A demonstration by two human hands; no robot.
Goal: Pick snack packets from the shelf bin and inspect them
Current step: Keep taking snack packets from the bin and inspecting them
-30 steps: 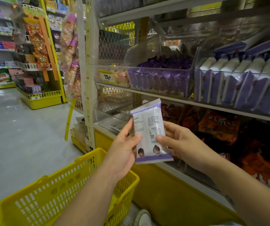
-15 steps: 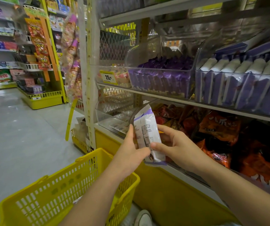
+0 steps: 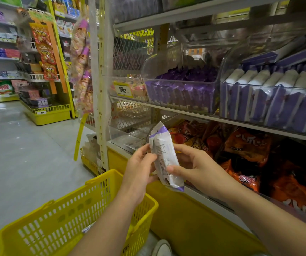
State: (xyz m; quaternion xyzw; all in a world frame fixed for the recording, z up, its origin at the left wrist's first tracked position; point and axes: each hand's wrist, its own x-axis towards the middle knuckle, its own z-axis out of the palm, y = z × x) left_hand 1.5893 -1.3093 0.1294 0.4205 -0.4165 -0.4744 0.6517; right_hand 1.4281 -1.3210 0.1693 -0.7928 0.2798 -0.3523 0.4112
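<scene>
A white and purple snack packet (image 3: pixel 164 156) is held upright in front of the lower shelf, its printed back turned edge-on and leaning right. My left hand (image 3: pixel 139 170) pinches its left edge. On the packet's right side, my right hand (image 3: pixel 194 167) grips it with the thumb across the lower front. Above, a clear shelf bin (image 3: pixel 181 97) holds many purple packets, and a second clear bin (image 3: pixel 270 106) to its right holds rows of white and purple packets like the one held.
A yellow shopping basket (image 3: pixel 71 215) hangs under my left forearm. Orange snack bags (image 3: pixel 248 145) fill the lower shelf at right. A yellow price tag (image 3: pixel 121 89) marks the shelf edge. The grey aisle floor (image 3: pixel 19 154) opens to the left, with more shelving beyond.
The packet has turned from facing me flat to nearly edge-on. Both hands have shifted their grip on it while staying in about the same place.
</scene>
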